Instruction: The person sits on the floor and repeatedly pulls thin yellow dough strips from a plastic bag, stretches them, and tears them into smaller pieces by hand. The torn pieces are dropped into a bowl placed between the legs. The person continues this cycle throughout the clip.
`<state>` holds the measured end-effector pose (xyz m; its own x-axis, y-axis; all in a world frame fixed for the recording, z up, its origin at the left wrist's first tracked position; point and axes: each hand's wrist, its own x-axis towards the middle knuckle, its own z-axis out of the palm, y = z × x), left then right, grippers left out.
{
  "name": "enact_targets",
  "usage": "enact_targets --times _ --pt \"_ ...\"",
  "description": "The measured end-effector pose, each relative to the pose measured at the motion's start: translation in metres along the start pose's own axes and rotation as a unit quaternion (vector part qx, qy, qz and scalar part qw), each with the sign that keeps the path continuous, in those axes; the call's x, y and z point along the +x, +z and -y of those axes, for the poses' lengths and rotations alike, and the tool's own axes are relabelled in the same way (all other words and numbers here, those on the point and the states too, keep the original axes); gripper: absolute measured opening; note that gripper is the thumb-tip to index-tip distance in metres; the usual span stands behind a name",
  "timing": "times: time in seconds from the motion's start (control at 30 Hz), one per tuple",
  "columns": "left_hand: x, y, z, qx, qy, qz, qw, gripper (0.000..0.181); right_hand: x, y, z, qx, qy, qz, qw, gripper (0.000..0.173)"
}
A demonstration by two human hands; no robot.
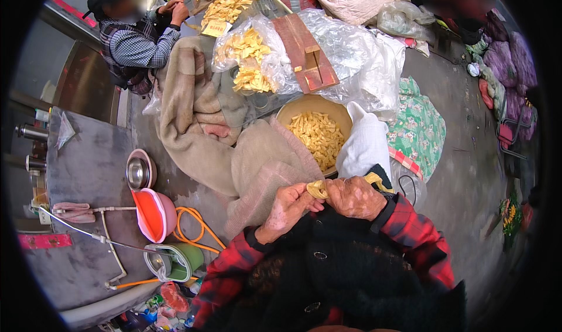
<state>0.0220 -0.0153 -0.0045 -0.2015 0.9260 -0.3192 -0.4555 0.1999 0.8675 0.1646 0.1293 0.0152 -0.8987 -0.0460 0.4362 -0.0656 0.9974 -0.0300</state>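
In front of my chest, my left hand (292, 207) pinches one side of a looped yellow strip (317, 190), which looks like tofu skin. My right hand (358, 197) grips the same strip from the other side with curled fingers. More yellow strips (376, 182) show just beyond the right knuckles; whether that hand holds them too is unclear. Past my hands stands a round tan basin (285, 111) with many short knotted yellow pieces (317, 136) in it. A white cloth (364, 134) drapes over the basin's right side, and a beige blanket (263, 156) lies along its left.
Beyond the basin are a reddish wooden board (295, 38) with an upright block, plastic bags (351, 47) and piles of yellow strips (232, 3). A co-worker (136, 42) sits at upper left. Pink basin (164, 215), green bucket (191, 259) and orange hose (197, 218) stand left.
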Motion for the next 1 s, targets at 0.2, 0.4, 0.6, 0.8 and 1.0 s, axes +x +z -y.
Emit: enact_targets --times 0.2,0.4,0.6,0.8,1.0 --pt "-0.005 -0.005 -0.006 -0.002 0.016 0.015 1.0 0.02 -0.003 -0.009 -0.007 0.127 0.03 0.069 0.989 0.031" --pt "-0.015 -0.006 -0.024 0.048 0.002 0.057 0.997 0.021 0.0 -0.025 -0.018 0.323 0.084 0.109 0.936 0.036" --pt "-0.021 -0.012 -0.039 0.101 0.014 0.063 0.993 0.017 0.0 -0.037 -0.028 0.397 0.105 0.112 0.905 0.034" --pt "-0.027 -0.014 -0.047 0.149 -0.004 0.088 0.985 0.017 -0.005 -0.04 -0.03 0.472 0.102 0.128 0.866 0.023" --pt "-0.036 -0.021 -0.053 0.13 -0.013 0.124 0.984 0.019 -0.014 -0.042 -0.039 0.54 0.151 0.154 0.814 0.022"
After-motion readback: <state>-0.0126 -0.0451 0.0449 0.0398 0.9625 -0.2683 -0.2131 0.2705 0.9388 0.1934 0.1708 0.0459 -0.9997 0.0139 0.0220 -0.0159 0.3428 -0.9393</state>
